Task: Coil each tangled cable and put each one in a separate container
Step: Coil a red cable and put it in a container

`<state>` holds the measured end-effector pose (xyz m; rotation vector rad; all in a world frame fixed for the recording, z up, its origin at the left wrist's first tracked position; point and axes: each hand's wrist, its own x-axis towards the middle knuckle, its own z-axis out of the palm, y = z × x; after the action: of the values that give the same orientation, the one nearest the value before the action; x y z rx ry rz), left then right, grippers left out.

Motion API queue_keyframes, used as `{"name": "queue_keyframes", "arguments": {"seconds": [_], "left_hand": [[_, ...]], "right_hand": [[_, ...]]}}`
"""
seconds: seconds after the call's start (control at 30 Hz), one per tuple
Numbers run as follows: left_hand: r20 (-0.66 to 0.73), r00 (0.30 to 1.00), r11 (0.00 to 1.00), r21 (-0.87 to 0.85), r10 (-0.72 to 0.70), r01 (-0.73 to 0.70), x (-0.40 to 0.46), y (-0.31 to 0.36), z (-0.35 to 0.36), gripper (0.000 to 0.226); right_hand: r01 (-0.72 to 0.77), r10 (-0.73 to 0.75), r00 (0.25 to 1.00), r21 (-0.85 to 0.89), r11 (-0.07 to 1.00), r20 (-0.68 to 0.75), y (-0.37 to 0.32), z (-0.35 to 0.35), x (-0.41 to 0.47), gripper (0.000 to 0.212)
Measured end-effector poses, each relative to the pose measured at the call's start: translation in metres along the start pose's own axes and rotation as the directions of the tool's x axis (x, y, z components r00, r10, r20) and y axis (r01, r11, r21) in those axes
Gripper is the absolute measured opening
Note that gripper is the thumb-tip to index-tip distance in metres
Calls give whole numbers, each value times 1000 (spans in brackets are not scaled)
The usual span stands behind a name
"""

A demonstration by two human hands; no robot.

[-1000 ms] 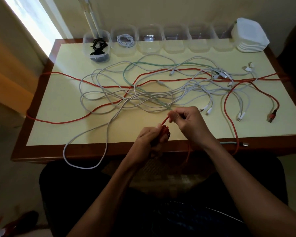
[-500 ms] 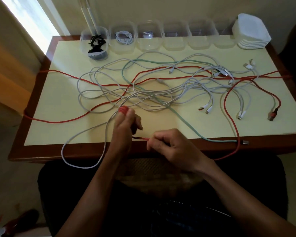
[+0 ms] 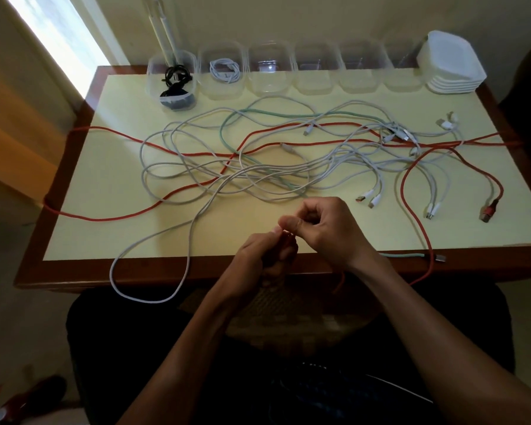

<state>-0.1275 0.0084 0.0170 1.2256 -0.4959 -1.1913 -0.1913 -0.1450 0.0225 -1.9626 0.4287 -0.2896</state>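
Observation:
A long red cable (image 3: 196, 154) snakes across the table through a tangle of white cables (image 3: 288, 176) and one green cable (image 3: 276, 113). At the near edge my left hand (image 3: 265, 256) grips a small red coil of that cable, mostly hidden in the fist. Just above it my right hand (image 3: 331, 231) pinches the red strand at the coil. Clear containers line the far edge: the first container (image 3: 171, 82) holds a black cable, the second container (image 3: 223, 76) a white one, and the third container (image 3: 269, 75) is bare.
A stack of white lids (image 3: 451, 67) stands at the far right corner. More clear containers (image 3: 362, 72) stand in the row. A white loop (image 3: 141, 292) and a red strand (image 3: 426, 271) hang over the near table edge. Red plug (image 3: 488, 211) lies at right.
My right hand has swung up from the near edge to meet my left hand at the coil. My left hand has dropped back toward the table edge.

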Motion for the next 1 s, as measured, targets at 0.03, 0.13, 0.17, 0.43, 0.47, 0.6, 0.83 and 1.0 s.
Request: {"name": "queue_keyframes", "arguments": {"seconds": [0.03, 0.13, 0.17, 0.43, 0.47, 0.6, 0.83, 1.0], "left_hand": [[25, 1000, 999, -39, -9, 10, -1, 0, -1, 42], [30, 999, 955, -294, -27, 35, -2, 5, 4, 40], [-11, 999, 890, -455, -33, 24, -2, 9, 6, 40], [-654, 715, 546, -704, -247, -455, 23, 19, -32, 35], [-700, 676, 709, -597, -231, -376, 24, 12, -32, 34], [-549, 826, 991, -49, -128, 121, 11, -6, -11, 38], [-136, 968, 970, 92, -212, 226, 1, 6, 14, 56], [142, 962, 840, -469, -232, 271, 1, 8, 18, 53]], "right_hand": [[-10, 10, 1000, 13, 1000, -1, 2, 0, 0, 37], [-47, 46, 999, 70, 996, 16, 5, 4, -3, 39], [-54, 54, 999, 63, 997, 6, 7, 8, -4, 36], [-73, 122, 957, -188, 980, 264, 1, 31, -39, 32], [-68, 114, 955, -170, 983, 273, -5, 26, -39, 31], [2, 28, 982, -158, 987, 184, -19, 5, -24, 35], [6, 7, 998, -225, 974, 56, -16, -12, -11, 39], [-26, 28, 1000, -167, 986, 10, -25, -14, -11, 43]]}}
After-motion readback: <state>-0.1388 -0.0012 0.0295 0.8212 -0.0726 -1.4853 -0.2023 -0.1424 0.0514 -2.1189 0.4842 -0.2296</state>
